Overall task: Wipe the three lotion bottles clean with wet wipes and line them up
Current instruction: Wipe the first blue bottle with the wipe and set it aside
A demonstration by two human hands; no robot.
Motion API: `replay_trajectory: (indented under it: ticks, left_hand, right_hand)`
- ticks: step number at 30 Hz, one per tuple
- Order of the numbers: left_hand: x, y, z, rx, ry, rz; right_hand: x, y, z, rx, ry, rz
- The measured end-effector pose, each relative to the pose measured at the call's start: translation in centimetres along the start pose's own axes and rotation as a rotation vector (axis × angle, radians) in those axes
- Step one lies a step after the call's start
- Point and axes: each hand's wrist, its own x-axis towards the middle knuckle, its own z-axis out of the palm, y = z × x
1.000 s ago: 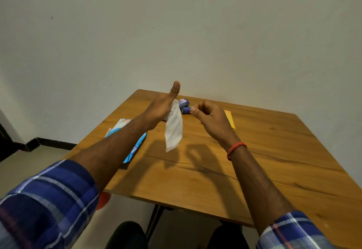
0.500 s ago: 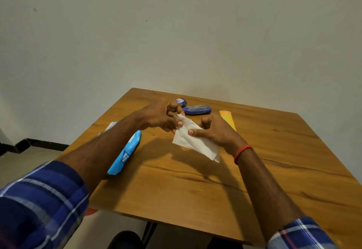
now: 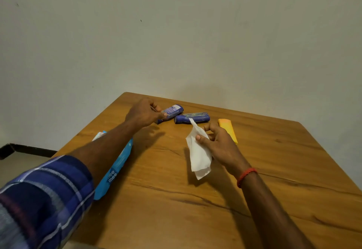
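Note:
Three lotion bottles lie on their sides at the far end of the wooden table (image 3: 176, 199). My left hand (image 3: 144, 113) closes around the leftmost blue bottle with a white label (image 3: 173, 110), which rests on the table. A second dark blue bottle (image 3: 193, 118) lies just right of it. A yellow-orange bottle (image 3: 228, 130) lies further right, partly behind my right hand (image 3: 217, 143). That hand pinches a white wet wipe (image 3: 198, 152), which hangs down above the table.
A blue pack of wet wipes (image 3: 115, 168) lies at the table's left edge, under my left forearm. A plain wall stands right behind the table. Dark skirting runs along the floor at the left.
My left hand let go of the wipe and reached forward to the leftmost blue bottle. My right hand now holds the wipe alone, hanging down. The camera tilted slightly.

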Motion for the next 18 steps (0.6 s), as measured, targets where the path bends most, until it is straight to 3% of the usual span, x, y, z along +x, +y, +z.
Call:
replay_trajectory:
  ticks: [9,18]
  left_hand:
    - [2.1,-2.9,2.6,0.34,0.005,-0.163]
    - [2.7,-4.3,4.0,0.416,0.015,-0.135]
  right_hand:
    - [0.9,1.7,0.5,-0.047,-0.017,0.016]
    - [1.4,2.2,1.4,-0.037,-0.012,0.028]
